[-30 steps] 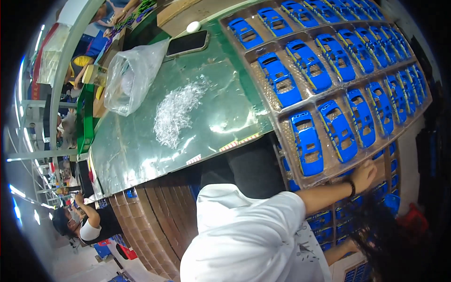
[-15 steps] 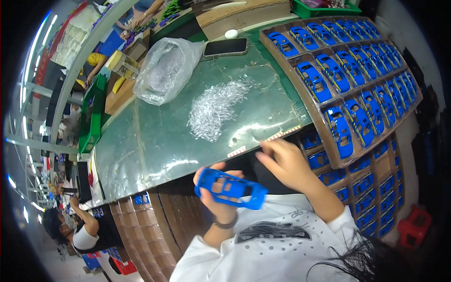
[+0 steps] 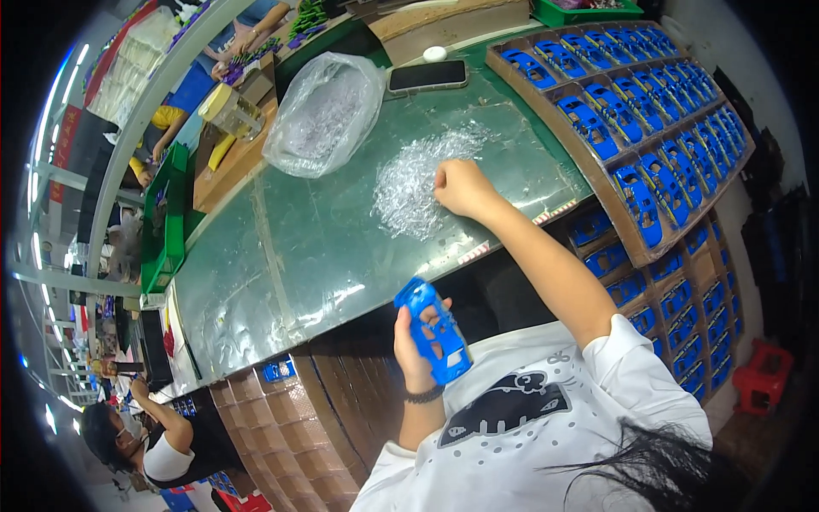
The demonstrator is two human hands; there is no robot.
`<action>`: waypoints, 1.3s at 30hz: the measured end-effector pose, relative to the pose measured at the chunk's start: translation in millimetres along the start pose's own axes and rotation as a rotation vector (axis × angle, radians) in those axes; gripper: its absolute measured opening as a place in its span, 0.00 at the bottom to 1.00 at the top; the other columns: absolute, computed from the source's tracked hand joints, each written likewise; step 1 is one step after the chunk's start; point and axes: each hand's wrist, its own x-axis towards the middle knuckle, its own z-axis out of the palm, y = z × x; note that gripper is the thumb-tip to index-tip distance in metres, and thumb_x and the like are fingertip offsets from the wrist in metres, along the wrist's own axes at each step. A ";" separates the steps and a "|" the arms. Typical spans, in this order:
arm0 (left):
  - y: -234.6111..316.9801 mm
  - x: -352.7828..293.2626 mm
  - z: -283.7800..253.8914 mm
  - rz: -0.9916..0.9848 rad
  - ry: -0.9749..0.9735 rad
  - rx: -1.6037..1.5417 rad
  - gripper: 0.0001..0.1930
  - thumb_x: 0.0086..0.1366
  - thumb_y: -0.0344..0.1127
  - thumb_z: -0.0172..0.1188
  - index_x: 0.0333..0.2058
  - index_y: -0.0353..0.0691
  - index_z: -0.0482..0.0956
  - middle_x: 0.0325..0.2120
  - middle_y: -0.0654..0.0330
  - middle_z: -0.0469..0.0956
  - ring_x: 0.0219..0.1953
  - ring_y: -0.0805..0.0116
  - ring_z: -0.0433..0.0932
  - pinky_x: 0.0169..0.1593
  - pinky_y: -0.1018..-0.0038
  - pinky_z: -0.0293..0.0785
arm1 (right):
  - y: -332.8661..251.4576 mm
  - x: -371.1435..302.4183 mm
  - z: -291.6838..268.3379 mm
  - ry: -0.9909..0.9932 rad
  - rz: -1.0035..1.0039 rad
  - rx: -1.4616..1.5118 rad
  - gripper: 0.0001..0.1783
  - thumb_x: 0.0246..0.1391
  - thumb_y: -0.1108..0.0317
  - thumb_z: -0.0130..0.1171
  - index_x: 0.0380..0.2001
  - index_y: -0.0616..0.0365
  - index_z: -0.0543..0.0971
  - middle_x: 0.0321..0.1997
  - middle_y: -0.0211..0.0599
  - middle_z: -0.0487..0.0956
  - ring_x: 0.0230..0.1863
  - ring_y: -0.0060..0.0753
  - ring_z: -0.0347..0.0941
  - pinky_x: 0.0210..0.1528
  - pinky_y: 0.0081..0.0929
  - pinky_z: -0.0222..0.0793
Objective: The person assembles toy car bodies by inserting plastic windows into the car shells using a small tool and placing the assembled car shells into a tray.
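The blue shell (image 3: pixel 432 332) is located in the left hand (image 3: pixel 412 354), short of the worktop (image 3: pixel 324 222); the fingers are closed around its sides. The right hand (image 3: pixel 467 189) is at the pile (image 3: pixel 401 189) of clear pieces, fingers curled; whether they grip a piece cannot be told. Beyond the pile: bag (image 3: pixel 324 115) and phone (image 3: pixel 428 77). To the right: tray (image 3: pixel 590 181) of blue shells.

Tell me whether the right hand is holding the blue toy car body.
No, the left hand holds the blue toy car body, while the right hand is at the pile of clear plastic pieces.
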 end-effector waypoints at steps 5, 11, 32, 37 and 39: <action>4.0 11.3 17.8 0.156 -0.010 0.185 0.16 0.61 0.38 0.40 0.43 0.33 0.62 0.30 0.54 0.72 0.27 0.70 0.73 0.29 0.79 0.72 | -11.3 3.0 2.4 -0.045 -0.008 -0.008 0.05 0.33 0.71 0.56 0.17 0.61 0.74 0.21 0.44 0.74 0.26 0.42 0.71 0.32 0.31 0.66; -0.9 18.7 25.9 0.245 -0.138 0.360 0.30 0.58 0.31 0.48 0.55 0.33 0.44 0.32 0.60 0.69 0.21 0.77 0.72 0.22 0.85 0.67 | -7.2 2.5 -10.1 -0.081 0.011 -0.120 0.06 0.38 0.72 0.52 0.21 0.62 0.76 0.25 0.48 0.75 0.31 0.47 0.71 0.35 0.34 0.66; -12.7 41.5 40.2 0.295 -0.126 0.446 0.20 0.58 0.28 0.47 0.49 0.37 0.52 0.45 0.53 0.61 0.44 0.73 0.64 0.42 0.80 0.65 | 11.0 -83.1 -33.1 -0.073 -0.304 0.154 0.07 0.34 0.72 0.60 0.18 0.64 0.74 0.23 0.36 0.73 0.23 0.29 0.70 0.26 0.21 0.65; -17.5 42.1 40.7 0.346 -0.016 0.510 0.19 0.58 0.29 0.49 0.47 0.32 0.58 0.42 0.55 0.64 0.21 0.82 0.67 0.20 0.86 0.67 | 11.7 -82.8 -38.3 -0.134 -0.299 0.280 0.05 0.35 0.72 0.58 0.18 0.63 0.74 0.26 0.36 0.73 0.25 0.34 0.70 0.28 0.25 0.65; -22.0 42.6 42.7 0.395 -0.016 0.522 0.19 0.58 0.29 0.48 0.47 0.32 0.57 0.42 0.55 0.64 0.21 0.82 0.68 0.20 0.85 0.67 | 10.4 -84.0 -33.5 -0.083 -0.330 0.113 0.05 0.35 0.71 0.57 0.17 0.61 0.74 0.25 0.36 0.73 0.26 0.36 0.70 0.27 0.27 0.66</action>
